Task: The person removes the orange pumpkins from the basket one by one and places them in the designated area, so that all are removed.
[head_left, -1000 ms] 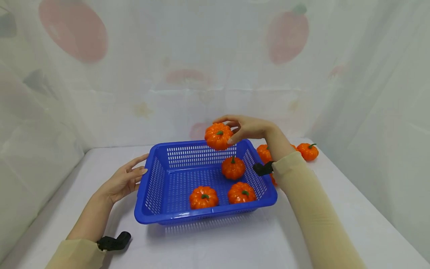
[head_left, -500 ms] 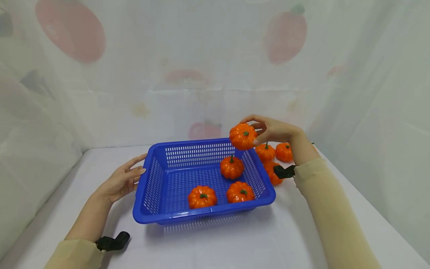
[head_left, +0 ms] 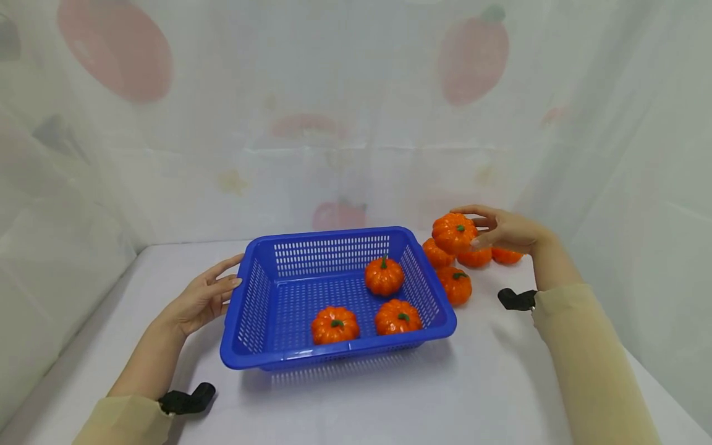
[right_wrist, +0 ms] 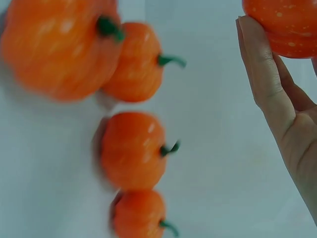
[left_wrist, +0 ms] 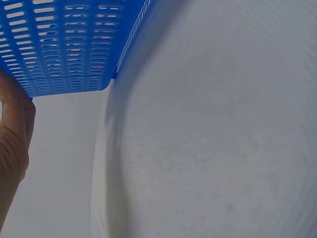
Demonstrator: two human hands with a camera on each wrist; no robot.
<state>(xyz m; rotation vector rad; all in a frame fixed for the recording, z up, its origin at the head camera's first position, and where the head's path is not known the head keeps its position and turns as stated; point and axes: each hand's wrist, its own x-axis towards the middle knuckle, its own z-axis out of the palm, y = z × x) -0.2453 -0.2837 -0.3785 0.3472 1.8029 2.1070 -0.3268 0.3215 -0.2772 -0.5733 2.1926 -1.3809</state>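
Observation:
My right hand [head_left: 468, 227] grips an orange toy pumpkin [head_left: 453, 232] by its sides and holds it in the air to the right of the blue slotted basket [head_left: 261, 309], just above a cluster of pumpkins on the table. In the right wrist view the held pumpkin [right_wrist: 282, 25] sits at the top right against my fingers [right_wrist: 262, 79]. My left hand [head_left: 219, 284] rests with straight fingers against the basket's left wall [left_wrist: 64, 44]. Three pumpkins lie inside the basket: pumpkin [head_left: 384, 277], pumpkin [head_left: 335, 326] and pumpkin [head_left: 398, 317].
Several loose pumpkins lie on the white table right of the basket, among them pumpkin [head_left: 456, 285], pumpkin [head_left: 436, 253] and pumpkin [head_left: 506, 255]; the right wrist view shows them below my hand, pumpkin [right_wrist: 131, 151] in the middle. A printed curtain closes in the back and sides.
My right hand has carried the pumpkin from above the basket's back rim to the right, out past the basket and over the loose pumpkins. The left hand has stayed put.

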